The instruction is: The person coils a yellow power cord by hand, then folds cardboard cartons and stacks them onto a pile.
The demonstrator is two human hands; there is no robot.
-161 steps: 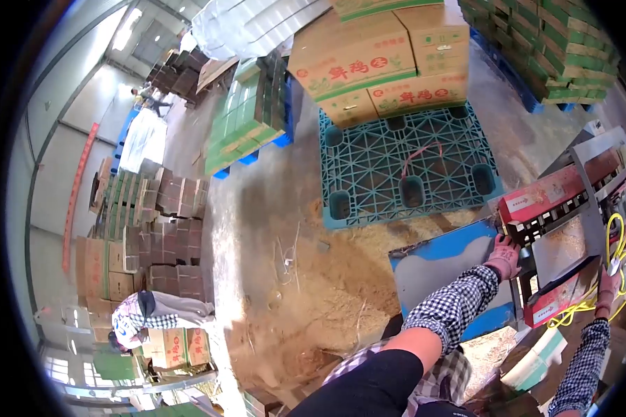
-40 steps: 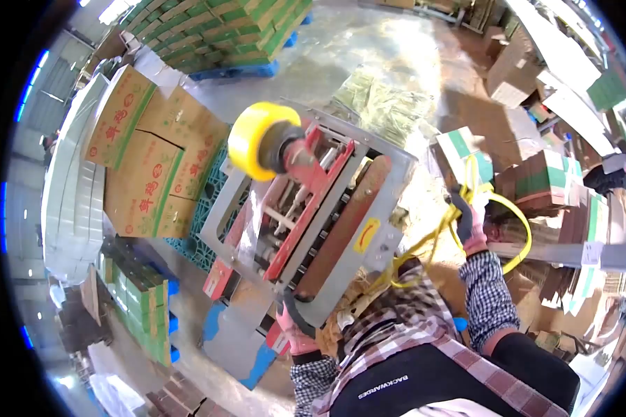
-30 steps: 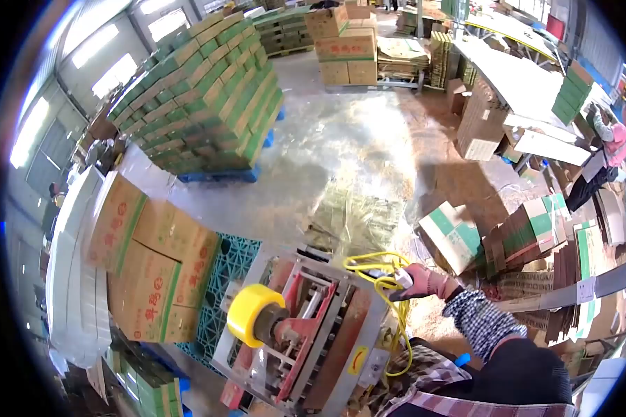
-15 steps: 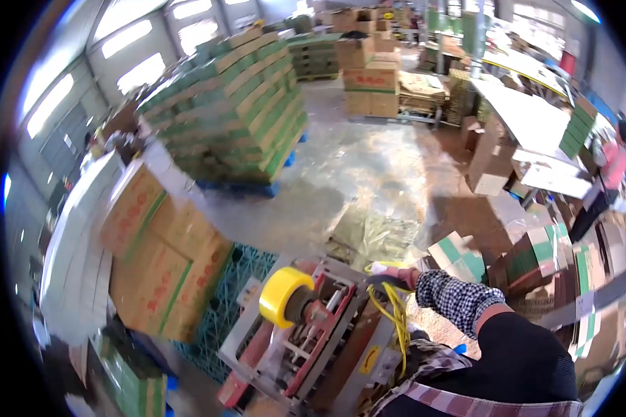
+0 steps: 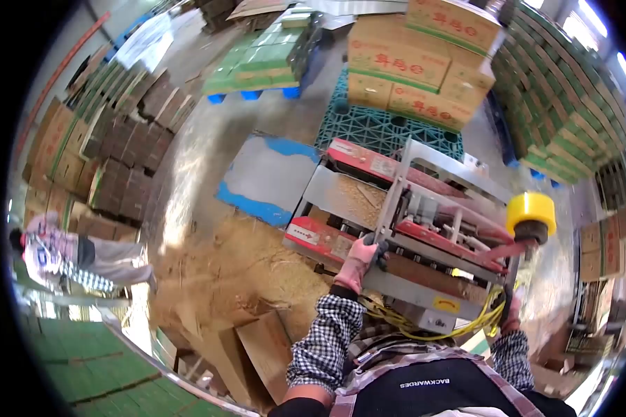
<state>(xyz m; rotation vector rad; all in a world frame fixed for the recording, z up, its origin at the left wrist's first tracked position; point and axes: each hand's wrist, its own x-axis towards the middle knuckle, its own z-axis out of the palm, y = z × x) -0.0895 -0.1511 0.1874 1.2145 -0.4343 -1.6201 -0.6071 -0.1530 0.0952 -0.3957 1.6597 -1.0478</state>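
Note:
A carton sealing machine [image 5: 431, 229] with red side rails stands in front of me, and a yellow tape roll [image 5: 531, 214] sits on its right end. My left hand [image 5: 357, 264], in a pinkish glove, is closed around a black knob [image 5: 380, 254] on the machine's near side. At the right end, my right hand [image 5: 512, 316] is closed at a dark handle on the frame; its fingers are partly hidden. A yellow cable [image 5: 476, 323] hangs bundled along the near side between my hands. Wood shavings lie on the machine's bed [image 5: 355, 198].
Printed cartons [image 5: 400, 62] are stacked on a green plastic pallet [image 5: 368, 128] beyond the machine. A grey-and-blue board [image 5: 271, 177] adjoins its left end. Shavings [image 5: 236, 271] and an open carton [image 5: 257, 354] lie nearby. Another person [image 5: 76, 250] stands at left. Tall stacks [image 5: 556, 90] rise at right.
My view has swung left and down, so the machine now shows nearly whole. My left hand has come into view on the knob. My right hand stays at the machine's end.

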